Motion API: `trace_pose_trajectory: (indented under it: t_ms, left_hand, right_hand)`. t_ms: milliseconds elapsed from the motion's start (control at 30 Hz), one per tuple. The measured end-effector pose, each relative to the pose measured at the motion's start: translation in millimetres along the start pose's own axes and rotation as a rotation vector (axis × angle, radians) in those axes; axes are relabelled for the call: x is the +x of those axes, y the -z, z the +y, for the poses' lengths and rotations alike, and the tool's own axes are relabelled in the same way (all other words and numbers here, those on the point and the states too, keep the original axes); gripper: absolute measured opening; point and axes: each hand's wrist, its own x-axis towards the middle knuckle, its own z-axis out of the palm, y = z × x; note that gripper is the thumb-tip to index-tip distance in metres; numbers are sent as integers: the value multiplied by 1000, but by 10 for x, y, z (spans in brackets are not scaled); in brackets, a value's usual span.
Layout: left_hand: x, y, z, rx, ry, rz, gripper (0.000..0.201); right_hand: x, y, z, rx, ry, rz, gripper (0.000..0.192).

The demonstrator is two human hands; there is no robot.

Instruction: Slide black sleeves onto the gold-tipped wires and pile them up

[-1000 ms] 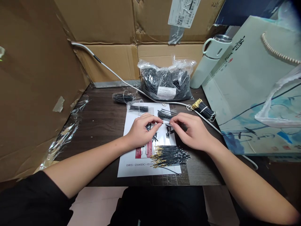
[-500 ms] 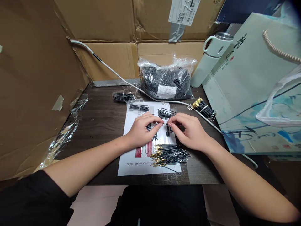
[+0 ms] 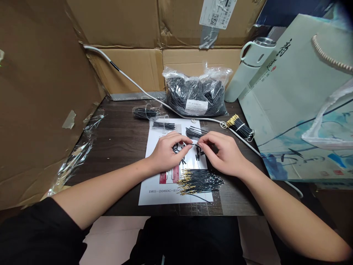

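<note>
Between my two hands, above the printed paper sheet [image 3: 147,184], is a short, thin black wire [image 3: 195,144]. My left hand [image 3: 171,151] pinches one end between thumb and forefinger, and my right hand [image 3: 222,152] pinches the other; the fingertips hide most of it. Short black tube pieces [image 3: 198,152] lie on the sheet under and between the hands. Closer to me rests a pile of black wires with gold-coloured ends [image 3: 200,182]. Beyond my fingers is a smaller group of black wires [image 3: 193,133], partly covered by my right hand.
Bundled black wires [image 3: 146,112] in clear wrap lie at the back left. A clear bag of black parts [image 3: 197,94] stands against the cardboard. A white cable [image 3: 138,88] crosses the table. To the right are a gold-tipped wire bundle [image 3: 239,126], a bottle [image 3: 242,79] and a paper bag [image 3: 292,92].
Both hands keep their pinch on the wire, with slightly more of it showing between the fingertips. The whole view has shifted a little; nothing on the table has visibly moved.
</note>
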Motion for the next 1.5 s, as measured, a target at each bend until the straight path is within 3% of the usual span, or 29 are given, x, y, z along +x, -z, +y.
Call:
trace_pose_trajectory:
  t_ms: [1500]
  left_hand:
    - [2,0,16,14,21,-3,5]
  right_hand:
    - [11,9,-11,1,-27,-11,12]
